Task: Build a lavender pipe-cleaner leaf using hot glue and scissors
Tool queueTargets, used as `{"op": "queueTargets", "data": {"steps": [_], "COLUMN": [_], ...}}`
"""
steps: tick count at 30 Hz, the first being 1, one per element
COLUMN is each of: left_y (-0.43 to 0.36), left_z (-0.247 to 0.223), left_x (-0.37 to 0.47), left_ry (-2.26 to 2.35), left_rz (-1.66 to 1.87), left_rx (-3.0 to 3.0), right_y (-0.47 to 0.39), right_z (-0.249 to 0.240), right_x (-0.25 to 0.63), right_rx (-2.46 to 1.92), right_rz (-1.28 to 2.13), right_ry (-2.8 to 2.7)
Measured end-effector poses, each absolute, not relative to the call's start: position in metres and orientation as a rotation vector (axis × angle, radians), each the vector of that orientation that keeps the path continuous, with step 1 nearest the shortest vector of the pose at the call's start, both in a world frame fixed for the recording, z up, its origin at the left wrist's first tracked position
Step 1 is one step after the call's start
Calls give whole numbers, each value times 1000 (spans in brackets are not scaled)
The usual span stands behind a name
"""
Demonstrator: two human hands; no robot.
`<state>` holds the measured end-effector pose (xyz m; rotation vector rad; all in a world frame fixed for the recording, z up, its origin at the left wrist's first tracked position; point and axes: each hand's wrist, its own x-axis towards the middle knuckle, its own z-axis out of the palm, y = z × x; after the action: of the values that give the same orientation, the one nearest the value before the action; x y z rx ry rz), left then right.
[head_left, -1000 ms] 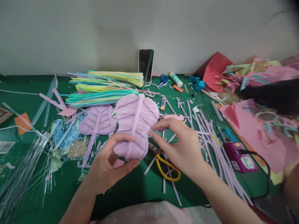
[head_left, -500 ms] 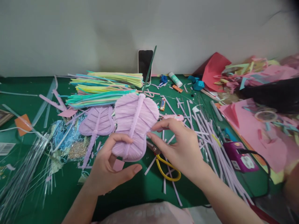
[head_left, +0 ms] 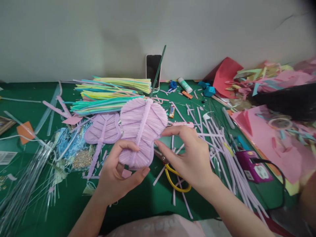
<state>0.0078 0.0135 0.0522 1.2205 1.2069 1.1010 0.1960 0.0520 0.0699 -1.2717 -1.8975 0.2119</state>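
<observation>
A lilac fuzzy leaf-like piece [head_left: 148, 121] with a raised middle rib is held up over the table, a dark green stem rising from its top. My left hand [head_left: 123, 171] grips its lower left part, index finger across the front and thumb at the bottom edge. The thumb and index finger of my right hand [head_left: 185, 151] pinch its right edge. Behind it to the left lies a second lilac piece [head_left: 105, 128] with a twisted stem. Yellow-handled scissors [head_left: 170, 171] lie beneath my right hand, partly hidden.
Bundles of coloured pipe cleaners [head_left: 111, 90] lie at the back, beside a phone [head_left: 153, 67] against the wall. Lilac strips [head_left: 229, 161] and a purple box [head_left: 255, 166] with a black cable are at right, near pink paper [head_left: 269, 138]. Clear-wrapped wires [head_left: 27, 184] spread at left.
My left thumb has risen slightly to the lower edge of the lilac piece. The piece has shifted very slightly left and up; my right hand keeps its pinch.
</observation>
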Motion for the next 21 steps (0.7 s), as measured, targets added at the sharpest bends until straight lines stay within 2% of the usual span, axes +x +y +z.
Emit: {"op": "queueTargets", "data": {"steps": [10, 15, 21], "left_y": [17, 14, 17], "left_z": [49, 54, 53], "left_x": [4, 7, -5], "left_ry": [1117, 1177, 1115], "left_rz": [1154, 1123, 1002], "left_rx": [1312, 1288, 1627], "right_y": [50, 47, 46], "right_z": [64, 61, 63], "right_x": [192, 187, 185], "right_rx": [-1350, -1323, -1324], "right_rz": [-7, 218, 350], "right_ry": [-1775, -1730, -1665]}}
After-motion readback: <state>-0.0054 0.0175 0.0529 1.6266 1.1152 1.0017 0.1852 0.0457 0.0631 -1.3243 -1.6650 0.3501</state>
